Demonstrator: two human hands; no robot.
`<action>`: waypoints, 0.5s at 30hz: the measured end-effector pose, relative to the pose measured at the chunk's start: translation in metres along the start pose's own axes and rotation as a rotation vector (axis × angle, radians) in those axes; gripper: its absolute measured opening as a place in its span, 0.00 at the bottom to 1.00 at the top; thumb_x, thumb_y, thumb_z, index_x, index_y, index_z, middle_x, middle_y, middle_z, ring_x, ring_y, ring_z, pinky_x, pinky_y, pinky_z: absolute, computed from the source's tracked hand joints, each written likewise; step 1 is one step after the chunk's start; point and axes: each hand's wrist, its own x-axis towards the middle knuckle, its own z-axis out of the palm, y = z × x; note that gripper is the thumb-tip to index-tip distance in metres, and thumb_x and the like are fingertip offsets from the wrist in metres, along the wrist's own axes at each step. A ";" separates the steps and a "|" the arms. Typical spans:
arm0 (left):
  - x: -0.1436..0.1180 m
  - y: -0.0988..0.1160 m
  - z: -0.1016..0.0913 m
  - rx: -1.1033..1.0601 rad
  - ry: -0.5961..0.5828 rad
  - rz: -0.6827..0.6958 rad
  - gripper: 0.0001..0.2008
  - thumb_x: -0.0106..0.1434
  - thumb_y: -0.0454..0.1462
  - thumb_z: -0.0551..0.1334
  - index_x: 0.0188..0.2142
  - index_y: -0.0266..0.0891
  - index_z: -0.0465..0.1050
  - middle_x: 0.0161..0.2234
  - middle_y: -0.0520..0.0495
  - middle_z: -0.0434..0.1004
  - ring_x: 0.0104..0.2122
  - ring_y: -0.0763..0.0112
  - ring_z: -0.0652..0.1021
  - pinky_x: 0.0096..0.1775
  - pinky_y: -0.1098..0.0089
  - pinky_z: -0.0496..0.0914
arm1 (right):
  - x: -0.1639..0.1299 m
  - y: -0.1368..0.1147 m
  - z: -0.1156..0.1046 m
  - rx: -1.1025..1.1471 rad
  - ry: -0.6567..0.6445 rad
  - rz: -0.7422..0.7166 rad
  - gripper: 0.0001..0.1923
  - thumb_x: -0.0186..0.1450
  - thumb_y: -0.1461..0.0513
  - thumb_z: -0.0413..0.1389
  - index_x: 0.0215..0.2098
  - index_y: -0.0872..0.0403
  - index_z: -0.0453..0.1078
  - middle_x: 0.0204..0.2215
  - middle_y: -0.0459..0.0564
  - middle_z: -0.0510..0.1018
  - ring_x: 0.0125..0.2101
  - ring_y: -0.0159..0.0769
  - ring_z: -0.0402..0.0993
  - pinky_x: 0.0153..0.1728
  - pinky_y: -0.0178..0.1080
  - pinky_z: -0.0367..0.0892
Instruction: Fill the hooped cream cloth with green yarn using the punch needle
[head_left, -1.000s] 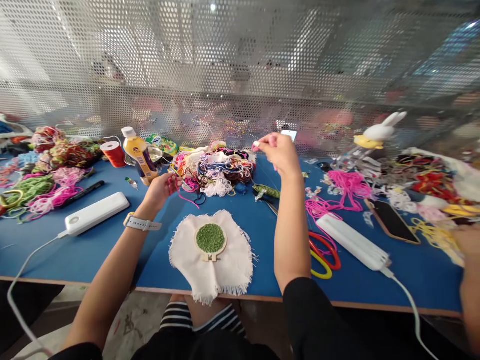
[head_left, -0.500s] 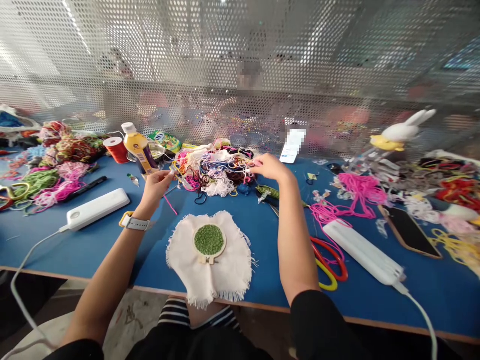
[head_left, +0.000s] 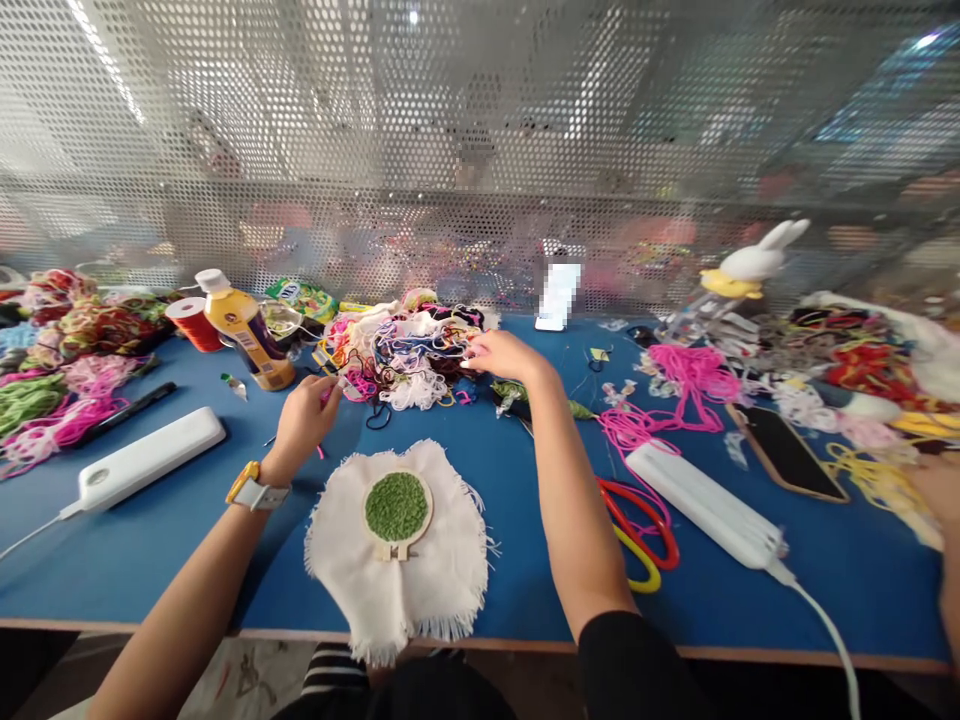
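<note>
My left hand (head_left: pixel 306 420) is closed in a pinch over the table, left of the yarn pile. A small pale piece shows at its fingertips, too small to name, and a short bit of pink yarn (head_left: pixel 321 451) shows below. My right hand (head_left: pixel 504 356) reaches to the right edge of the tangled multicoloured yarn pile (head_left: pixel 412 350), its fingers pinched on strands there. Nearer me lies a cream cloth (head_left: pixel 442 530) with frayed edges. A round embroidery hoop (head_left: pixel 365 515) is on it, framing a patch of green loops (head_left: pixel 397 506).
Left stand a drink bottle (head_left: pixel 244 330), red thread spool (head_left: pixel 195 325) and white power bank (head_left: pixel 150 460). Right lie red-and-yellow scissors (head_left: pixel 652 540), another power bank (head_left: pixel 705 500), a phone (head_left: pixel 787 450) and pink yarn (head_left: pixel 690 380). Another person's arm (head_left: pixel 941 490) shows at the right edge. A perforated metal screen (head_left: pixel 420 120) stands behind.
The view has swung right and up, so the table things appear further left. My left hand has dropped slightly towards the table. Another person's arm has come in at the right edge.
</note>
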 end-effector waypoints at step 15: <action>-0.019 0.042 0.002 0.281 -0.053 0.404 0.12 0.68 0.39 0.53 0.34 0.36 0.71 0.28 0.46 0.71 0.32 0.63 0.70 0.35 0.64 0.62 | 0.023 -0.073 0.085 0.785 -0.335 -0.293 0.22 0.54 0.48 0.64 0.30 0.60 0.75 0.17 0.35 0.49 0.20 0.24 0.46 0.22 0.32 0.44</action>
